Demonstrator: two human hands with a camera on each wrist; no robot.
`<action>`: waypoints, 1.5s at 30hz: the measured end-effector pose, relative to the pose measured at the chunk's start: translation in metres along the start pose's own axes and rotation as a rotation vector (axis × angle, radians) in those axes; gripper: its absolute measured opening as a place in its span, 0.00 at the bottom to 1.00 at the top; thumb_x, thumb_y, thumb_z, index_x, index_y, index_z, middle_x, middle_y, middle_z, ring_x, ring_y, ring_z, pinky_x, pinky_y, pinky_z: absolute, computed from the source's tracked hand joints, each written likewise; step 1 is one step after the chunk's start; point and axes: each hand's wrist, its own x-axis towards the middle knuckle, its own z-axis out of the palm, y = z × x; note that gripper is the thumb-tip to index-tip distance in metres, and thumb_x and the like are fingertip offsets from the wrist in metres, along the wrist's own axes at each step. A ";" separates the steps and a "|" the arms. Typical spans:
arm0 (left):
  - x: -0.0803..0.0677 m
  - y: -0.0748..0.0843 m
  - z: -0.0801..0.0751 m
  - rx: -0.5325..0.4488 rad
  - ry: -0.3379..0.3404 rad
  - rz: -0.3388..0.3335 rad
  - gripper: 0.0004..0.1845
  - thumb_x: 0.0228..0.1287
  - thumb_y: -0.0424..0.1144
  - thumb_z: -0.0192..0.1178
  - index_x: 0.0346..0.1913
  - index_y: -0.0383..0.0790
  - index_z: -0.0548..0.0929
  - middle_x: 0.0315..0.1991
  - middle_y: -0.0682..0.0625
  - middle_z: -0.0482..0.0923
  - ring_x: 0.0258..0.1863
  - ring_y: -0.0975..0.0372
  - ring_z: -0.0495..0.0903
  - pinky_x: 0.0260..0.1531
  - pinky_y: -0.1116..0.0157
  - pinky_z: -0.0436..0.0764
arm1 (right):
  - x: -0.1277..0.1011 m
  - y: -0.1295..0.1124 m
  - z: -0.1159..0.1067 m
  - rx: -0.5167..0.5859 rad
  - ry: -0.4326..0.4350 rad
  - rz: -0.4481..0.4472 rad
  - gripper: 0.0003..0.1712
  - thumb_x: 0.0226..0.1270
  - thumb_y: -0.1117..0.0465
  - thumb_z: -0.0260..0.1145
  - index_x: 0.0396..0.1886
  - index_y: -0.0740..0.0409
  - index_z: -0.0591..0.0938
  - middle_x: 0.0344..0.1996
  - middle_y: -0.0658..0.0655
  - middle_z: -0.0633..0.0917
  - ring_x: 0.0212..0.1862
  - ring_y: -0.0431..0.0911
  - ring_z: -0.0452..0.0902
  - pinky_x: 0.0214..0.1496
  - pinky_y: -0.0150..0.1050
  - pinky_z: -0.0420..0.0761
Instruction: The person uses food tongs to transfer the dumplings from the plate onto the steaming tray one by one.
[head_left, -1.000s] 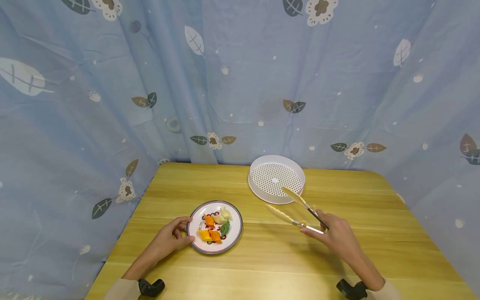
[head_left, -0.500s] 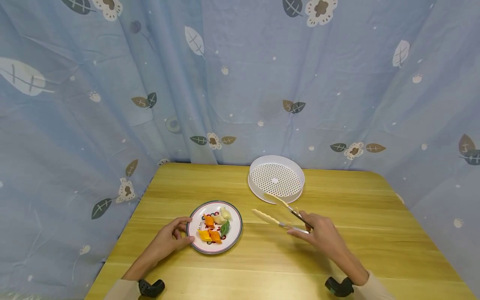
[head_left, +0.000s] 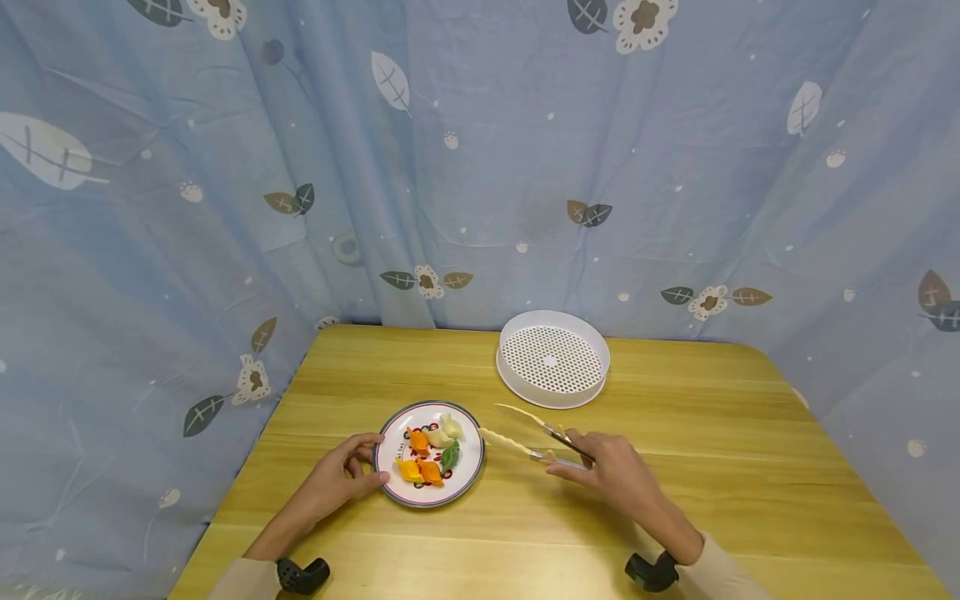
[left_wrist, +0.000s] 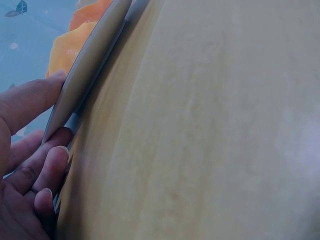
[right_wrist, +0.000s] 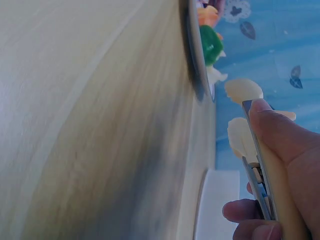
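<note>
Left hand pinches plate by left rim. Right hand grips tongs, spread, nothing between; 1 tip at right rim, contact unclear. Food pieces clustered on plate. Advisable: brace plate, squeeze 1 piece gently.

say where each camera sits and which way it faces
Head: on the head, facing forward and down at the table, plate and perforated tray; left hand and right hand show.
Left wrist: on that wrist, looking at the plate's edge; left hand partly shows.
Right wrist: on that wrist, looking past the tongs toward the plate; right hand partly shows.
Shared: both wrist views show the plate and blue curtain.
</note>
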 end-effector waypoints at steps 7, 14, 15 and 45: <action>0.000 0.000 0.000 0.002 0.005 -0.004 0.34 0.58 0.43 0.78 0.67 0.46 0.77 0.45 0.46 0.80 0.31 0.57 0.72 0.29 0.65 0.71 | 0.007 -0.008 0.011 0.001 0.010 -0.032 0.22 0.56 0.35 0.76 0.30 0.43 0.77 0.17 0.34 0.58 0.20 0.31 0.55 0.22 0.30 0.60; 0.000 -0.001 0.000 0.007 0.009 0.005 0.33 0.58 0.42 0.78 0.66 0.46 0.77 0.45 0.47 0.81 0.31 0.57 0.72 0.29 0.65 0.71 | 0.015 -0.016 0.018 -0.010 -0.010 -0.025 0.23 0.56 0.34 0.75 0.31 0.43 0.77 0.17 0.36 0.56 0.21 0.32 0.53 0.22 0.30 0.58; 0.000 -0.001 0.000 0.007 0.008 0.008 0.33 0.58 0.42 0.78 0.66 0.46 0.77 0.45 0.47 0.81 0.31 0.57 0.72 0.29 0.65 0.71 | 0.016 -0.018 0.019 -0.012 -0.018 -0.022 0.24 0.56 0.34 0.75 0.31 0.44 0.77 0.17 0.37 0.56 0.21 0.32 0.54 0.22 0.31 0.58; 0.000 0.001 0.001 -0.006 0.012 -0.006 0.34 0.57 0.42 0.79 0.66 0.46 0.78 0.44 0.47 0.79 0.31 0.57 0.71 0.29 0.65 0.70 | 0.034 -0.036 0.030 -0.087 -0.051 -0.069 0.23 0.59 0.37 0.74 0.42 0.49 0.88 0.17 0.38 0.64 0.20 0.35 0.56 0.21 0.32 0.62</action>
